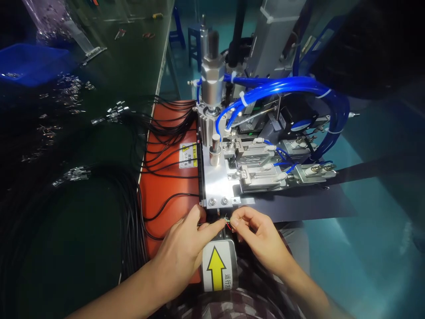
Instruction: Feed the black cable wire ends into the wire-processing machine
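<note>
Low in the head view, my left hand (186, 243) rests at the front edge of the machine (214, 181), its thumb stretched toward some thin coloured wires (228, 224). A black cable appears to pass under its fingers, which are partly hidden. From the right, my right hand (260, 235) pinches the wire ends between thumb and forefinger, close to the left thumb tip. Red and green strands show between the hands. Just below them is a label with a yellow arrow (217, 268).
Black cables (128, 221) run from the dark table across an orange-red surface (169, 177) into the machine. Bundled metal-ended cables (75, 175) and a blue tray (33, 62) lie left. Blue hoses (285, 84) arch over the machine; blue stools (194, 44) stand behind.
</note>
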A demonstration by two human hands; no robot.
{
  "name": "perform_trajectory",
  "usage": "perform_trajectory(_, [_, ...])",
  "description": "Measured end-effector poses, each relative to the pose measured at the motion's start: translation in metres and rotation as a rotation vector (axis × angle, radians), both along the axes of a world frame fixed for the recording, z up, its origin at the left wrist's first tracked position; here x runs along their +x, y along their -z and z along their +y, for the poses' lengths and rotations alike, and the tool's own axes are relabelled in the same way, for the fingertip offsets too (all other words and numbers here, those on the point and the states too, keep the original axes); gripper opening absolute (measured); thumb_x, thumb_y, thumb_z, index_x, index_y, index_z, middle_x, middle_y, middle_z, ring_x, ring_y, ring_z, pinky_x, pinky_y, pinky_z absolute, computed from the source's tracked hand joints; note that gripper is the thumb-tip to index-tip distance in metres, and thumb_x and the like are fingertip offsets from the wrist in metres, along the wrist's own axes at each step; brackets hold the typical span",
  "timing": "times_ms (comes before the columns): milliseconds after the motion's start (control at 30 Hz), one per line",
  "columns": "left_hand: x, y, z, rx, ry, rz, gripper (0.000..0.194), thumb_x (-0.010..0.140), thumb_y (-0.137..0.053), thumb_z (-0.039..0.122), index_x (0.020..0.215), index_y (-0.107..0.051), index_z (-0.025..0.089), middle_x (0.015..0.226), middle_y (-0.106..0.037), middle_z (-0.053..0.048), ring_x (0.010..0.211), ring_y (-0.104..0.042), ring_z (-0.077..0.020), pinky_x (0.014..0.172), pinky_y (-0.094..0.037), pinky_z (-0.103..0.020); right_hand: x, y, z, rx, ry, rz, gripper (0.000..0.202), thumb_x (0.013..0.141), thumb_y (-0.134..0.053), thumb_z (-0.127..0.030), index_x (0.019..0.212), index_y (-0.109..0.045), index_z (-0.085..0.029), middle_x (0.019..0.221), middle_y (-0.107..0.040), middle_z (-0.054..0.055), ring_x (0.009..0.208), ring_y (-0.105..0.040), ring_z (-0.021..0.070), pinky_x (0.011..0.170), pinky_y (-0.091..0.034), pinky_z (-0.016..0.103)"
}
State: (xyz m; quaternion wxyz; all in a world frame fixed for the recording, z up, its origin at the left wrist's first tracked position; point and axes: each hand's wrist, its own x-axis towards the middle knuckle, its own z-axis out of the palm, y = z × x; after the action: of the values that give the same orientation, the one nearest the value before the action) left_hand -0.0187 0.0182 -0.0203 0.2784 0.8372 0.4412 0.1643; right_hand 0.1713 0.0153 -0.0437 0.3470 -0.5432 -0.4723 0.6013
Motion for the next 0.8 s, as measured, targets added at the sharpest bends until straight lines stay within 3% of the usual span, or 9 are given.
perform_trajectory(200, [-0.0015, 0.0074, -0.0021, -0.006, 0.002, -0.017, 0.05, 0.085, -0.036, 0.005, 0.125, -0.054, 0.028, 0.108, -0.048, -0.009, 0.077, -0.06, -0.0153, 0.071, -0.056, -0.032, 0.0021, -0.0009, 0.0007, 0.0, -0.013, -0.002, 0.021, 0.085, -0.053, -0.034, 0.071, -0.052, -0.019, 0.063, -0.048, -0.002, 0.056, -0.043, 0.0139, 0.052, -0.035, 0.026])
perform_trajectory(800, [-0.0007, 0.0068, -0.0021, -0.045, -0.018, 0.003, 0.048, 0.086, -0.036, 0.007, 0.126, -0.053, 0.028, 0.101, -0.045, -0.008, 0.078, -0.058, -0.0173, 0.068, -0.055, -0.034, 0.0033, 0.0014, -0.0005, -0.022, -0.018, 0.013, 0.021, 0.085, -0.053, -0.036, 0.073, -0.052, -0.018, 0.064, -0.046, -0.002, 0.057, -0.04, 0.0138, 0.053, -0.033, 0.026])
